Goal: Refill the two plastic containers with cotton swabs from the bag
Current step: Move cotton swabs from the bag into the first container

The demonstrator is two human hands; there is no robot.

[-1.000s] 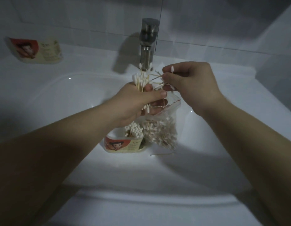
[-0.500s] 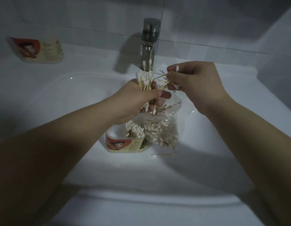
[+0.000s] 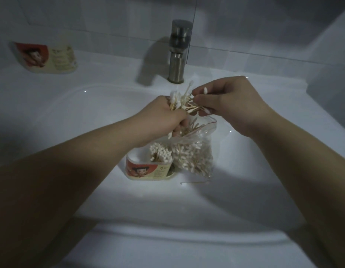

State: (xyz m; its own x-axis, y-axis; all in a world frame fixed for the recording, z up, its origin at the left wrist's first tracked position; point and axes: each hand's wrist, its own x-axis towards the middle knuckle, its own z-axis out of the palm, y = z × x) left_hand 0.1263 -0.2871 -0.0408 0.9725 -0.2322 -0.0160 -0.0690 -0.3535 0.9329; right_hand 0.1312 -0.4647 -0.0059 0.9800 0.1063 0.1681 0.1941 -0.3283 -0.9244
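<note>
White sink [image 3: 51, 105] is holding the bag [image 3: 195, 157] mid-frame. One container [image 3: 148, 170] touching it is sitting partly filled, and the second container [image 3: 46, 57], upper left, is waiting its turn, I judge. My left hand [image 3: 162, 115] is clenching a swab bundle [image 3: 179, 102], and my right hand [image 3: 225, 99] is pinching its stray ends.

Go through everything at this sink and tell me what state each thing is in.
left hand, grips a bunch of swabs above the bag
right hand, pinches stray swabs at that bunch
bag, open, in the basin, full of swabs
near container, open, upright, partly filled
far container, on the ledge, contents unclear
loose swab, lying in the basin
faucet, no water running
</note>
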